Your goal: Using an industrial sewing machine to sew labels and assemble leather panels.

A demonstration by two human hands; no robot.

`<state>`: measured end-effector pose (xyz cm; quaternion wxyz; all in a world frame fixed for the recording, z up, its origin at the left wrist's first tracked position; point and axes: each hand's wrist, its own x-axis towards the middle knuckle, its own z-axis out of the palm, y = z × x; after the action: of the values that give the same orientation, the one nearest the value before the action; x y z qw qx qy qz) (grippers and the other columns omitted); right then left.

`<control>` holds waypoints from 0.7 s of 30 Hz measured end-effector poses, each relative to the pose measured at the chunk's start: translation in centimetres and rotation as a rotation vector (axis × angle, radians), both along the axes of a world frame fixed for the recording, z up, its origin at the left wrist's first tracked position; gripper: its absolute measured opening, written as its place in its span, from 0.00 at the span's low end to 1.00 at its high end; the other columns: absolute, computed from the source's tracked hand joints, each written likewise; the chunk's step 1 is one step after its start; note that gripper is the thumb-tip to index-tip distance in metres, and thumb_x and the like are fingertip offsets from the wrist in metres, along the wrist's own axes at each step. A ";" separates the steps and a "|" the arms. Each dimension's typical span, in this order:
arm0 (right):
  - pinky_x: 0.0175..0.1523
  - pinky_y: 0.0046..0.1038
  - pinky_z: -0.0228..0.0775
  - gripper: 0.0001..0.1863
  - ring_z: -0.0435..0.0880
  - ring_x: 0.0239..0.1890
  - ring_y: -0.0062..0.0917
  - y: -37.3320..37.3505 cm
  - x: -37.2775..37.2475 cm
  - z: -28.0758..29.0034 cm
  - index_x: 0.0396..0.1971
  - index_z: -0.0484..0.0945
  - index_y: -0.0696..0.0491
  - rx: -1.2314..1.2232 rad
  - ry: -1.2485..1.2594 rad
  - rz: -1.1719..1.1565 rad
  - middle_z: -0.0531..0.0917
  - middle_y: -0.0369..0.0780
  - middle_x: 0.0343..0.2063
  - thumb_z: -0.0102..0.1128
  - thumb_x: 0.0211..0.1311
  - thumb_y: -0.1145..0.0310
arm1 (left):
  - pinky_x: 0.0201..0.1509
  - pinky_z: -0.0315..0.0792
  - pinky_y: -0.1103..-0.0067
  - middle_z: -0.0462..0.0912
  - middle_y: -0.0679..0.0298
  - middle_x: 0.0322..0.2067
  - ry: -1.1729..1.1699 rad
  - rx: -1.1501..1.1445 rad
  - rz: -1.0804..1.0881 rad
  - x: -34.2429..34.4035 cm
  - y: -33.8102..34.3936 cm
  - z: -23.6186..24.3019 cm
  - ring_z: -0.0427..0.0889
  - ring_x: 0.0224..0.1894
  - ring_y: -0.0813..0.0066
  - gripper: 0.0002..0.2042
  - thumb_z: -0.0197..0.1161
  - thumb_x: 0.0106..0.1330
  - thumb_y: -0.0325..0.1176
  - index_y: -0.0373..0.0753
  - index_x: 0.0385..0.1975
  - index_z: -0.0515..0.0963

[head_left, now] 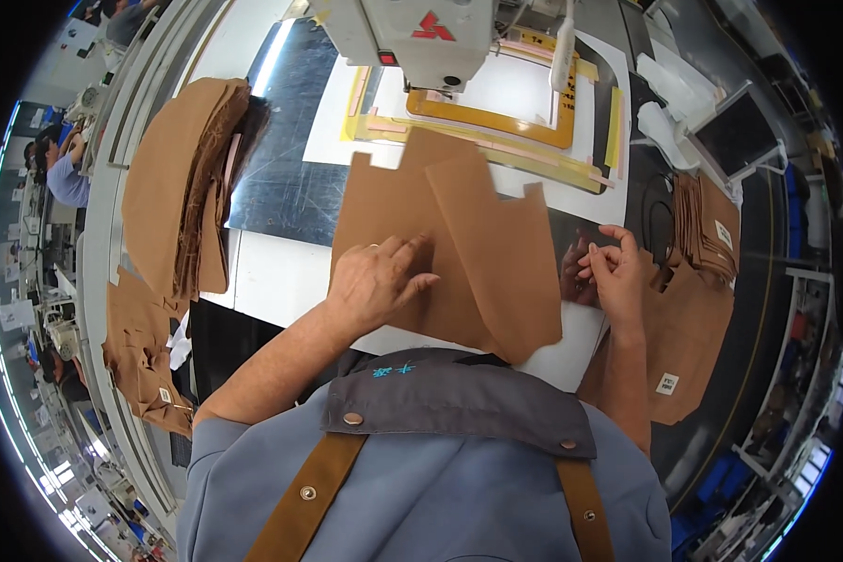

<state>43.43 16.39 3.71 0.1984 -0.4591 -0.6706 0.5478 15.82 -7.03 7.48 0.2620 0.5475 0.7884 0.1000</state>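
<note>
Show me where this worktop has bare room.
Free: the shiny metal sheet between the left brown stack and the cloth under the left hand, and the white strip toward the left forearm. Crowded: the right side, where brown pieces lie beside the right hand.

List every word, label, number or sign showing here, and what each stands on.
Red sign on the white machine: described, not quoted.
Blue stitching on the grey bib: described, not quoted.
Dark marks on the yellow frame: too small to read.
White labels on brown cloth at right and left: too small to read.
Cloth under the left hand: none visible.
</note>
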 end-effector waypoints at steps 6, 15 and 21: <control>0.44 0.31 0.78 0.20 0.85 0.42 0.33 -0.2 -3.1 -0.9 0.53 0.79 0.58 0.627 -0.086 0.149 0.85 0.43 0.45 0.71 0.63 0.68 | 0.58 0.75 0.63 0.77 0.50 0.58 0.239 0.534 0.095 -6.7 4.0 -4.7 0.80 0.56 0.50 0.25 0.73 0.63 0.39 0.35 0.57 0.77; 0.57 0.39 0.66 0.18 0.77 0.53 0.30 -1.2 -10.8 -2.1 0.39 0.81 0.52 0.911 -0.130 0.492 0.82 0.39 0.50 0.77 0.52 0.60 | 0.46 0.77 0.66 0.84 0.51 0.50 0.164 0.659 0.234 -6.4 6.9 -8.0 0.83 0.47 0.59 0.12 0.76 0.60 0.32 0.34 0.32 0.78; 0.50 0.36 0.70 0.11 0.83 0.40 0.33 1.8 -7.3 -0.8 0.27 0.74 0.50 0.952 -0.048 0.435 0.84 0.38 0.35 0.72 0.52 0.73 | 0.30 0.72 0.78 0.84 0.65 0.26 -0.201 0.620 0.599 -8.3 5.4 -6.8 0.76 0.24 0.81 0.10 0.73 0.66 0.34 0.35 0.36 0.80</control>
<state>36.11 18.22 2.93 0.2513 -0.1807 -0.9296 0.2003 7.55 -1.64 0.65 0.1202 0.3349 0.8157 0.4560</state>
